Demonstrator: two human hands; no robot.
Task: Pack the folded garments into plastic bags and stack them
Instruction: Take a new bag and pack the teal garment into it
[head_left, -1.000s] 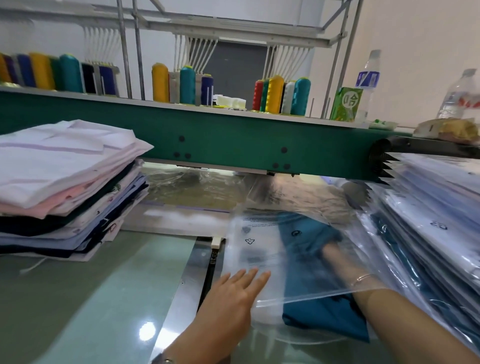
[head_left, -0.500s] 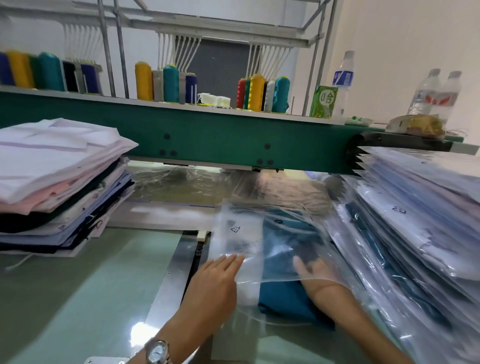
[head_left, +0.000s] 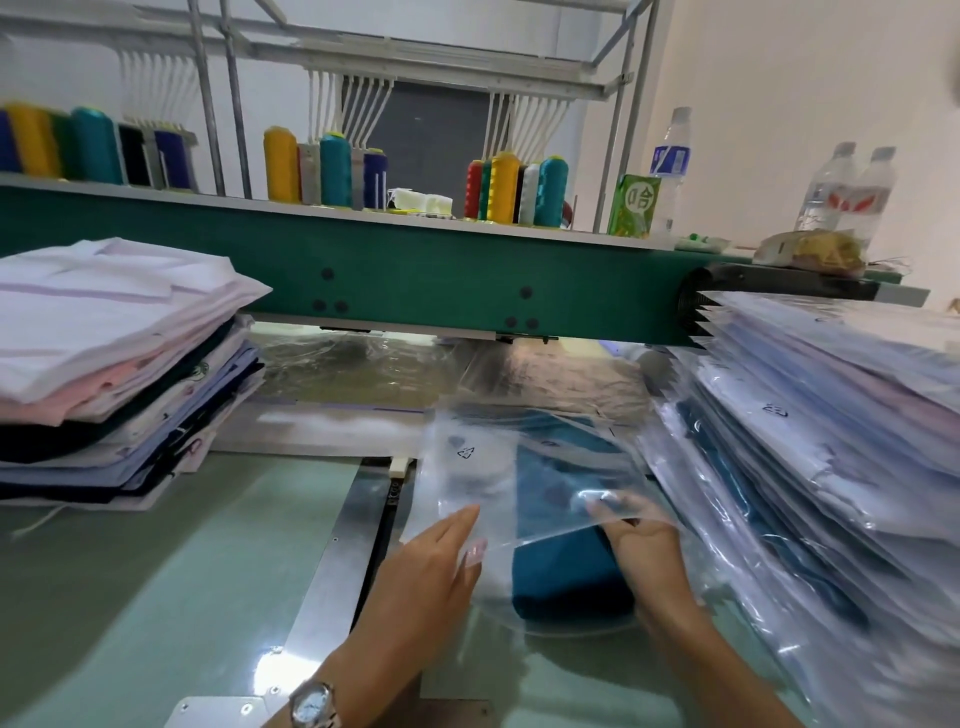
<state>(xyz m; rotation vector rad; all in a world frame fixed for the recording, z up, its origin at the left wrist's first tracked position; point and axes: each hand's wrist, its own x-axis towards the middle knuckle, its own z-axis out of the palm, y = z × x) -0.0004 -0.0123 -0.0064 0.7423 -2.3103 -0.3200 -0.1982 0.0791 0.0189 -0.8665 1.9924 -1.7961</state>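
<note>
Midway across the tabletop (head_left: 156, 597), the garment (head_left: 566, 577) is laid partly inside the bag (head_left: 483, 467), with its near end left outside. The bag's mouth is pinched in the grip of the left hand (head_left: 426, 577) and of the right hand (head_left: 644, 545), likely so that it can be drawn over the garment. The bagged stack (head_left: 831, 441) is kept just beside, presumably for easy stacking.
</note>
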